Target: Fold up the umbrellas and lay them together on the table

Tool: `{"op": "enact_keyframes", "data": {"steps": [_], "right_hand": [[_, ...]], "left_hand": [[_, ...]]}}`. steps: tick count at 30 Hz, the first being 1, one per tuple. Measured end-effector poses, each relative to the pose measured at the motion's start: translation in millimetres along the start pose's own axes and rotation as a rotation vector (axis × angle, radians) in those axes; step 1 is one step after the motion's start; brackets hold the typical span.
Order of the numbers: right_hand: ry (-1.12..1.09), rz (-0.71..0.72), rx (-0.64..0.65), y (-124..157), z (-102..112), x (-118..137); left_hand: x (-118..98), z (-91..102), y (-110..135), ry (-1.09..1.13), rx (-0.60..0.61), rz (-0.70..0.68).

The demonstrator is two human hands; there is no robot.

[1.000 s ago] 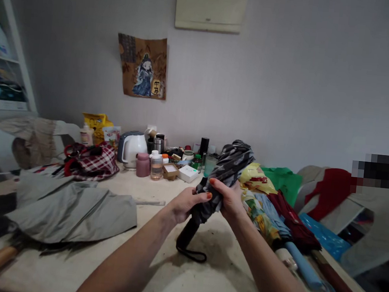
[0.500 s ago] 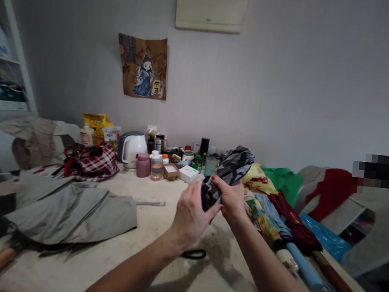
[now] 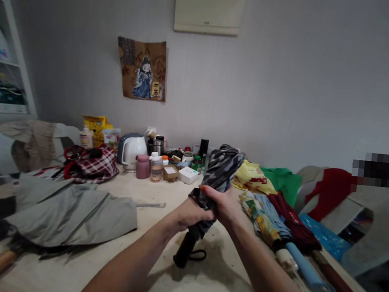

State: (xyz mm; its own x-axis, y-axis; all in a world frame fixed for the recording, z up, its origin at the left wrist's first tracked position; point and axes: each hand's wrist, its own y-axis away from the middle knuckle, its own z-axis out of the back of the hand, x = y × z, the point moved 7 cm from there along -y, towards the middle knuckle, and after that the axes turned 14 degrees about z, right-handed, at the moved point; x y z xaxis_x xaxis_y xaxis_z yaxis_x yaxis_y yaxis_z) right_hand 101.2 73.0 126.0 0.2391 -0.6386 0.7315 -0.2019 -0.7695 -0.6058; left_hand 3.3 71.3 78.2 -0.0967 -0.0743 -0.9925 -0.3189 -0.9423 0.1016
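A folded umbrella [image 3: 223, 167] with black and grey camouflage cloth is held over the middle of the table, tilted with its top away from me. Its black handle [image 3: 186, 251] points down toward me, a wrist loop beside it. My left hand [image 3: 193, 212] grips the lower part of the cloth, its fingers partly hidden behind the umbrella. Around the same part from the right closes my right hand [image 3: 221, 201], thumb across the front. A dark strap end [image 3: 195, 193] shows by the left hand.
A grey umbrella [image 3: 77, 215] with a wooden handle lies at left. On the right lie a floral umbrella [image 3: 263, 221], a dark red umbrella [image 3: 294, 220] and a blue handle [image 3: 303, 266]. A kettle [image 3: 135, 152], jars and small boxes [image 3: 188, 175] stand along the back.
The umbrella has turned more upright, and its black handle now shows below my hands. My left hand has moved lower and wrapped around behind the cloth; the right hand has shifted slightly left.
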Motion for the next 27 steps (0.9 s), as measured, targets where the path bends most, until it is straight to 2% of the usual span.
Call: {"op": "enact_keyframes", "data": {"steps": [2, 4, 6, 7, 9, 11, 13, 14, 16, 18, 20, 24, 27], "right_hand": [[0.072, 0.035, -0.131, -4, 10, -1], [0.111, 0.052, -0.230, -7, 17, -2], [0.117, 0.057, -0.274, -7, 19, -2], [0.123, 0.068, -0.270, -6, 18, 0], [0.127, 0.114, -0.228, -4, 15, 9], [0.100, 0.155, -0.146, -1, 9, 17], [0.065, 0.152, -0.044, 2, 2, 22], [0.055, 0.137, 0.009, 3, -1, 22], [0.033, 0.102, 0.063, 2, -4, 21], [-0.025, 0.080, 0.041, -3, 2, 23], [-0.124, 0.098, 0.024, -11, 9, 31], [-0.231, 0.225, 0.153, -29, 21, 63], [-0.140, 0.388, 0.206, -39, 35, 84]], "left_hand": [[-4, 1.8, 4, -0.223, -0.241, -0.090], [-6, 3.5, 9, -0.380, -0.432, -0.122], [-8, 4.6, 11, -0.413, -0.479, -0.133], [-8, 3.7, 11, -0.390, -0.422, -0.134], [-9, 0.4, 10, -0.268, -0.203, -0.119], [-10, -2.9, 11, -0.078, 0.057, -0.085], [-8, -2.9, 11, 0.073, 0.230, -0.052], [-6, -1.4, 10, 0.117, 0.265, -0.046], [-1, 2.0, 6, 0.128, 0.258, -0.057], [6, 1.3, 2, 0.089, 0.234, -0.074], [10, -8.5, 4, 0.078, 0.307, -0.062], [15, -32.8, 18, 0.262, 0.526, 0.108], [13, -34.5, 21, 0.339, 0.498, 0.170]]}}
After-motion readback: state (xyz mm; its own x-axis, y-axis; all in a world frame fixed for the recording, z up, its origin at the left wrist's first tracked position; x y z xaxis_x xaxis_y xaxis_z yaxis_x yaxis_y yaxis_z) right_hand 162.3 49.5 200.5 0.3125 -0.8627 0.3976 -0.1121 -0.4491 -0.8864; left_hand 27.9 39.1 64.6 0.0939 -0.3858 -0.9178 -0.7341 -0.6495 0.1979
